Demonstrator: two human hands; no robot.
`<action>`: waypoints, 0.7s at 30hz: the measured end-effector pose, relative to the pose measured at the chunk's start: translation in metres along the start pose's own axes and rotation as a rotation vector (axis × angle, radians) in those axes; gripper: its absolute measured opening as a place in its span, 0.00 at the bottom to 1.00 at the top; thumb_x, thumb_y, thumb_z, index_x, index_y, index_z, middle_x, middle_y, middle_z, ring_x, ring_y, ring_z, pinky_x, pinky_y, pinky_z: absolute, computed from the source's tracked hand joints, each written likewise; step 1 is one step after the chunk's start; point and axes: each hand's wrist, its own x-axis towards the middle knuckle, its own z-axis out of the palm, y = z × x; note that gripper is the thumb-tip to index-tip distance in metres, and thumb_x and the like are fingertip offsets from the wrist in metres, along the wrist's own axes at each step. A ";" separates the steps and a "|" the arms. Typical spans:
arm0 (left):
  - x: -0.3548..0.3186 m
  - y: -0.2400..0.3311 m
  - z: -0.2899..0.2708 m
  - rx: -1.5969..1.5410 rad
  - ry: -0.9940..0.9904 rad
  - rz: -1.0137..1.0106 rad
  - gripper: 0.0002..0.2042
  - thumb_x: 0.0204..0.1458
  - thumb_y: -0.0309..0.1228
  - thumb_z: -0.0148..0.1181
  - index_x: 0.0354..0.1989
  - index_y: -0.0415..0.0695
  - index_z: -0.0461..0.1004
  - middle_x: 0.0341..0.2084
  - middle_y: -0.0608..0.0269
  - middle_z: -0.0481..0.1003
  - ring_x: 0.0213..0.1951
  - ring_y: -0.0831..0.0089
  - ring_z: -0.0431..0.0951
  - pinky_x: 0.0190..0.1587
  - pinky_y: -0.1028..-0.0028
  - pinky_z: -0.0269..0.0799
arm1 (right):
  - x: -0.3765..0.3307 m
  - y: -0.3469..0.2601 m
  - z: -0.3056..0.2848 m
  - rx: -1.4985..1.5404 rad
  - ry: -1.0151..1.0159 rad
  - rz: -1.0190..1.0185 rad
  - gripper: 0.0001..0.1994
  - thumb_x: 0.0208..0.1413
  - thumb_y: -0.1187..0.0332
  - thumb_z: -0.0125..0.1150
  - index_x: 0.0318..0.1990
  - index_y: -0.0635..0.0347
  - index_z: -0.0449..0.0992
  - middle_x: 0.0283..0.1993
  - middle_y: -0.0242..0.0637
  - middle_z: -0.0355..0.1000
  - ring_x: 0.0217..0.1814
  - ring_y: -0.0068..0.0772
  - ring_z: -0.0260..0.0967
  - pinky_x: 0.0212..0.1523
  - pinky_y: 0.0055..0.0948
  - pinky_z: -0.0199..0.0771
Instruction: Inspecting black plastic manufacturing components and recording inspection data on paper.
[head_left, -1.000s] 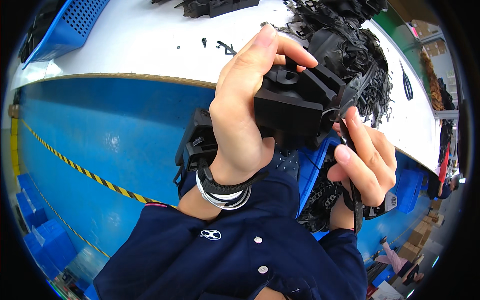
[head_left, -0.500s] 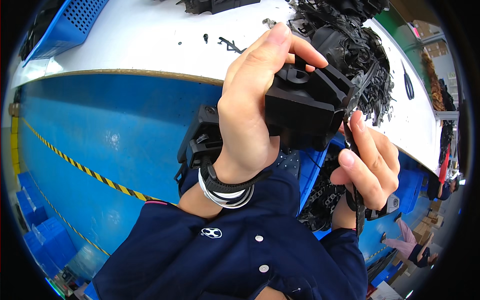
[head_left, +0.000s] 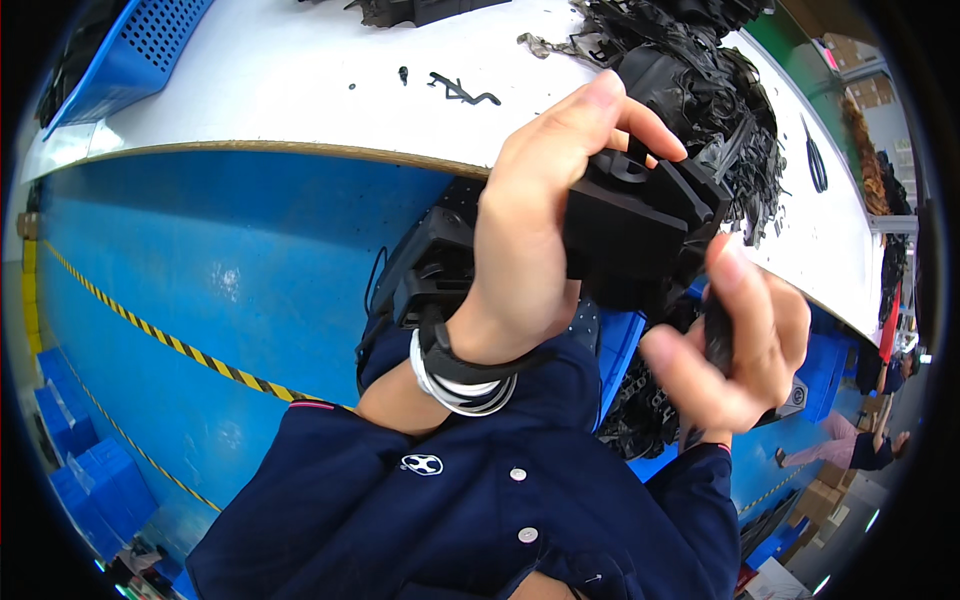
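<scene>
My left hand (head_left: 535, 215) is closed around a blocky black plastic part (head_left: 630, 235) with ridges and a round boss on top, held in the air in front of my chest. The fingers curl over its upper side. Close by the part's right end is my right hand (head_left: 745, 345), smeared by motion. A thin dark piece (head_left: 718, 335) sits between its thumb and fingers; whether it is a tool or a strip of plastic is unclear. Beyond the part, a heap of black plastic scraps (head_left: 715, 110) lies on the white table (head_left: 260, 80).
A blue perforated basket (head_left: 145, 60) stands at the table's far left. Loose black scraps (head_left: 465, 90) lie nearer the middle. Scissors (head_left: 815, 160) rest on the right side. Below my hands, a blue bin (head_left: 622, 355) holds black parts. Another person (head_left: 865, 445) is at far right.
My left hand and the black part have shifted right and slightly toward me. The right hand has moved slightly away from the part, and the long dark piece no longer hangs down past its wrist.
</scene>
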 end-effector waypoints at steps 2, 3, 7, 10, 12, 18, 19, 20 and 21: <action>-0.001 0.001 -0.002 -0.008 0.080 -0.132 0.19 0.53 0.43 0.41 0.26 0.38 0.71 0.17 0.65 0.68 0.21 0.82 0.68 0.25 0.84 0.62 | 0.010 -0.008 0.025 0.150 0.198 -0.121 0.15 0.43 0.71 0.55 0.39 0.39 0.73 0.42 0.44 0.70 0.27 0.26 0.59 0.22 0.19 0.60; 0.001 -0.001 -0.003 -0.094 0.009 -0.141 0.19 0.53 0.43 0.40 0.28 0.38 0.70 0.16 0.65 0.69 0.20 0.82 0.68 0.25 0.84 0.62 | 0.015 -0.016 0.030 0.176 0.232 -0.128 0.14 0.44 0.68 0.55 0.40 0.37 0.73 0.42 0.41 0.70 0.25 0.23 0.55 0.21 0.18 0.56; 0.007 0.006 -0.018 -0.195 -0.077 -0.138 0.20 0.53 0.43 0.38 0.29 0.37 0.70 0.17 0.63 0.70 0.20 0.80 0.69 0.24 0.83 0.62 | 0.015 -0.033 0.051 0.273 0.318 -0.078 0.14 0.47 0.64 0.54 0.43 0.39 0.72 0.41 0.41 0.71 0.22 0.20 0.53 0.18 0.18 0.53; 0.010 0.010 -0.021 -0.202 -0.070 -0.126 0.20 0.53 0.43 0.38 0.29 0.37 0.70 0.17 0.63 0.70 0.20 0.80 0.69 0.25 0.82 0.62 | 0.010 -0.024 0.042 0.373 0.267 0.027 0.14 0.51 0.67 0.53 0.46 0.55 0.67 0.39 0.60 0.69 0.19 0.25 0.55 0.16 0.17 0.52; 0.009 0.007 -0.021 -0.160 -0.081 -0.079 0.20 0.53 0.43 0.38 0.27 0.38 0.71 0.17 0.63 0.70 0.20 0.80 0.69 0.25 0.82 0.62 | 0.009 -0.023 0.043 0.306 0.297 0.113 0.15 0.51 0.64 0.53 0.45 0.58 0.66 0.39 0.64 0.67 0.18 0.28 0.55 0.15 0.18 0.53; 0.005 0.010 -0.012 -0.158 -0.130 -0.163 0.20 0.52 0.43 0.38 0.27 0.37 0.71 0.17 0.61 0.70 0.19 0.78 0.70 0.24 0.82 0.62 | 0.006 -0.019 0.033 0.254 0.178 0.108 0.15 0.50 0.62 0.53 0.43 0.60 0.67 0.38 0.67 0.67 0.18 0.27 0.57 0.17 0.16 0.57; 0.005 0.011 -0.012 -0.138 -0.116 -0.160 0.20 0.52 0.43 0.38 0.27 0.37 0.71 0.16 0.61 0.70 0.19 0.78 0.70 0.24 0.82 0.62 | 0.007 -0.018 0.032 0.255 0.181 0.109 0.15 0.50 0.62 0.54 0.43 0.59 0.68 0.38 0.67 0.67 0.18 0.27 0.58 0.17 0.17 0.57; 0.005 0.011 -0.012 -0.119 -0.102 -0.157 0.20 0.52 0.43 0.38 0.27 0.37 0.71 0.16 0.61 0.70 0.19 0.78 0.70 0.24 0.82 0.63 | 0.007 -0.018 0.032 0.255 0.185 0.109 0.14 0.50 0.62 0.54 0.42 0.58 0.68 0.38 0.67 0.67 0.18 0.28 0.59 0.17 0.17 0.58; 0.005 0.011 -0.012 -0.118 -0.102 -0.157 0.20 0.52 0.43 0.38 0.27 0.37 0.71 0.16 0.61 0.70 0.19 0.78 0.70 0.24 0.82 0.63 | 0.008 -0.017 0.032 0.255 0.185 0.109 0.14 0.50 0.62 0.54 0.42 0.58 0.68 0.38 0.67 0.67 0.18 0.28 0.59 0.17 0.17 0.58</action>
